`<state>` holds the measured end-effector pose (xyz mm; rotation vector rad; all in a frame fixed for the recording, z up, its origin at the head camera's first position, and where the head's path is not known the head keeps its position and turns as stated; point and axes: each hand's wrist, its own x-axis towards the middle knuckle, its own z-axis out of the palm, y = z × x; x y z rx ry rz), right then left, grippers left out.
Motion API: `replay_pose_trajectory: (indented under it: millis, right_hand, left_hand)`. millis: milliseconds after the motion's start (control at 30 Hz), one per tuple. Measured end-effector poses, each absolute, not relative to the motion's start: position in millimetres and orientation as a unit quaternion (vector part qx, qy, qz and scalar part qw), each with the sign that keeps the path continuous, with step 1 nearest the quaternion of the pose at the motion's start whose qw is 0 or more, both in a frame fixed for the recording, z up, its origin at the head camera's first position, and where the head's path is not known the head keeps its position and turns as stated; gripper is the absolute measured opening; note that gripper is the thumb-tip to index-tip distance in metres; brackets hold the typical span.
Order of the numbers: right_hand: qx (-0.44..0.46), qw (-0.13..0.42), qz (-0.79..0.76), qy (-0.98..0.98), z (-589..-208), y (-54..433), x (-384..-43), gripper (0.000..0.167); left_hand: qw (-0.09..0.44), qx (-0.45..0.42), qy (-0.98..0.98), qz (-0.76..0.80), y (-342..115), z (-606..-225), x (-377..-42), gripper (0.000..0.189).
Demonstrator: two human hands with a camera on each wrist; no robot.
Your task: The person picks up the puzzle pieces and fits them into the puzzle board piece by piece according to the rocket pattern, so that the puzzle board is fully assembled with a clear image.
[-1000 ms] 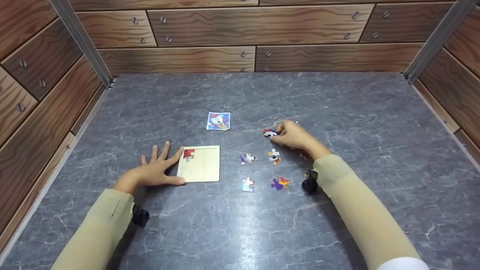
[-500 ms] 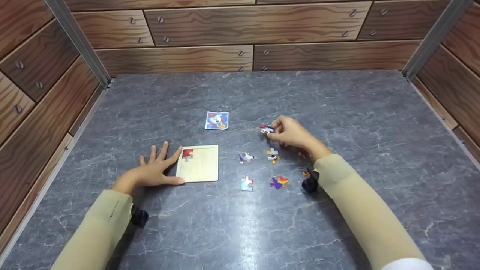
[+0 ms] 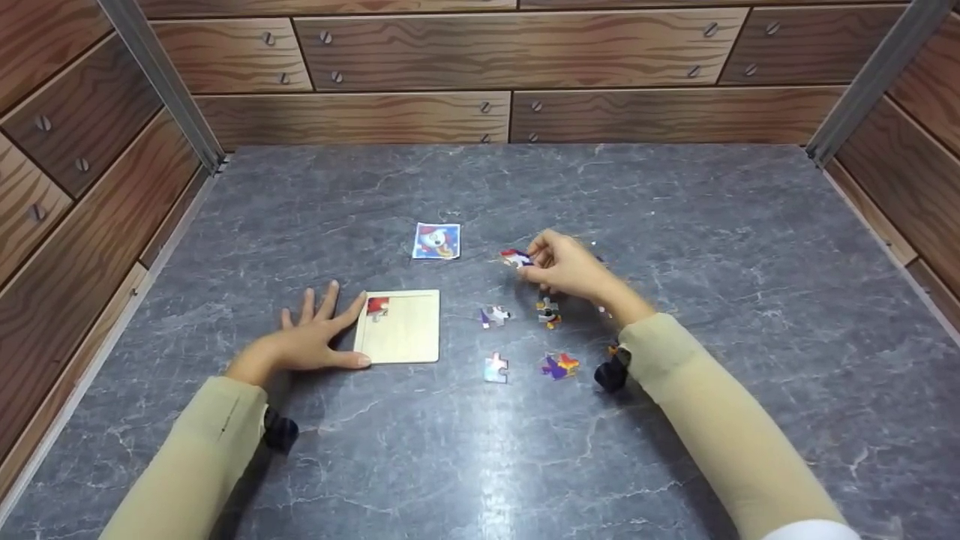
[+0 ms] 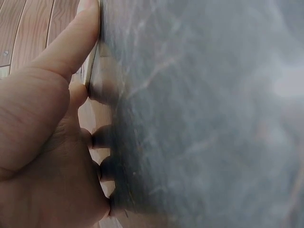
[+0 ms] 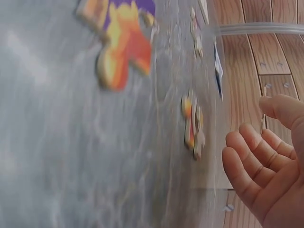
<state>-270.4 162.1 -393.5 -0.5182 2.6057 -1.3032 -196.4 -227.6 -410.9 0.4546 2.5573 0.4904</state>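
Observation:
My left hand lies spread at the left side of a pale wooden puzzle tray, thumb and index finger touching its edge. One red jigsaw piece sits in the tray's upper left corner. Between thumb and fingertips, my right hand pinches a red, white and purple jigsaw piece, held above the table to the right of the picture card. In the right wrist view that piece shows only as a thin edge at the thumb, the other fingers loosely bent.
A picture card with a white dog's face lies behind the tray. Loose puzzle pieces lie right of the tray: a grey-purple one, a pale blue one, a purple-orange one and a white-orange one. Others are partly hidden by the right arm.
My right hand has moved left with the pinched jigsaw piece, toward the card and tray. The left hand and the tray have stayed in place.

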Motion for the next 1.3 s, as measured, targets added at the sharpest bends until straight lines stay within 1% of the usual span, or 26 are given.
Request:
replay_pose_trajectory:
  millis: [200,500,967,1300]
  right_hand:
    - [-0.191,0.099,-0.451,0.866,-388.6,148.1,-266.4,0.035]
    - [-0.215,0.104,-0.464,0.853,-385.2,124.7,-263.1,0.032]
    - [-0.268,0.091,-0.438,0.853,-383.9,87.6,-253.4,0.029]
    - [-0.309,0.092,-0.420,0.848,-385.2,54.9,-246.1,0.028]
  left_hand:
    - [0.248,0.168,0.935,0.189,-228.0,-411.7,-196.4,0.101]
    - [0.256,0.161,0.936,0.182,-227.3,-412.4,-197.5,0.103]
    - [0.260,0.161,0.935,0.179,-226.4,-409.3,-197.8,0.103]
    - [0.265,0.153,0.937,0.170,-227.0,-411.0,-199.7,0.104]
